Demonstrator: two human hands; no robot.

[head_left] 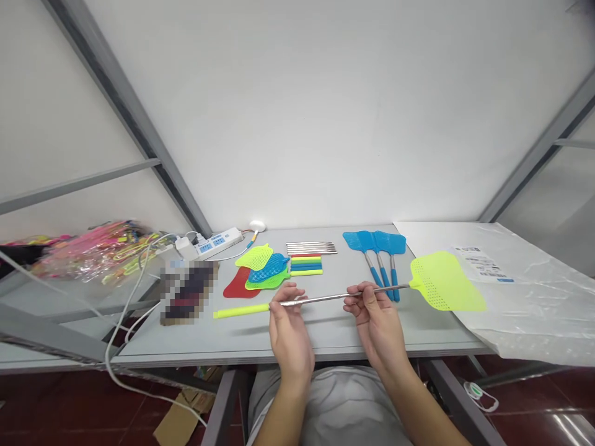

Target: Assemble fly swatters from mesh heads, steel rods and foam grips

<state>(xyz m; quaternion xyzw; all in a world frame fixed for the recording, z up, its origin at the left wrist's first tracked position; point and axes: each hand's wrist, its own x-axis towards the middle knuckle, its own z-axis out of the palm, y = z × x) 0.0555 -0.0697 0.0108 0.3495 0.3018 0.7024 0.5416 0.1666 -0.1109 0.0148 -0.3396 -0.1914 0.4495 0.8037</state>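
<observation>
A yellow fly swatter [449, 284] with a metal telescopic rod stretches crosswise above the table, its head to the right and its yellow grip to the left. My left hand [289, 334] pinches the rod where it meets the grip. Farther along, close to the head, the fingers of my right hand [374, 316] are closed around the rod. Behind my right hand lie several blue fly swatters [375, 241]. Beyond my left hand rest loose swatter heads [267, 269] in yellow, blue, green and red, with coloured grips [307, 265] and metal rods [311, 248] beside them.
White plastic packaging [520, 310] with a label covers the table's right end. At the left are a power strip [218, 243], a white cable [109, 347] and a pixelated dark object [188, 294]. Colourful bagged items [102, 251] lie farther left. Cardboard [179, 421] is on the floor.
</observation>
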